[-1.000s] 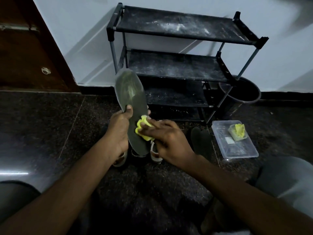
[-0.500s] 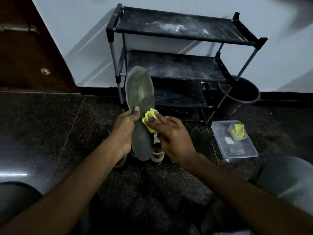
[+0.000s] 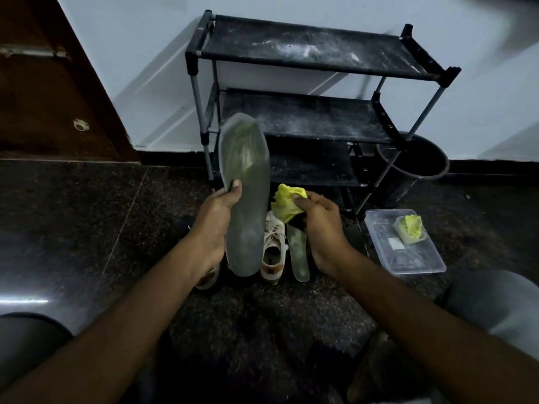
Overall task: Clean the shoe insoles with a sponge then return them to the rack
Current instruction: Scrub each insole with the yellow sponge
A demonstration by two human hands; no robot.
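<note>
My left hand [image 3: 215, 217] grips a grey-green insole [image 3: 246, 196] upright by its left edge, thumb on its face, in front of the black shoe rack [image 3: 306, 118]. My right hand [image 3: 319, 225] holds a crumpled yellow sponge [image 3: 285, 204] just right of the insole, apart from it. A second insole [image 3: 299, 252] lies flat on the floor below my right hand. A beige laced shoe [image 3: 272, 246] stands between the two insoles; another shoe [image 3: 207, 278] peeks out under my left wrist.
A clear plastic tub [image 3: 408, 258] with another yellow sponge [image 3: 409, 228] sits on the dark floor at the right. A dark round bucket [image 3: 417, 158] stands behind the rack's right leg. A brown door [image 3: 43, 97] is at the left. My knees frame the bottom corners.
The sponge has come off the insole and moved to its right. The insole has shifted right and now stands more upright, uncovering the second insole and the shoe on the floor.
</note>
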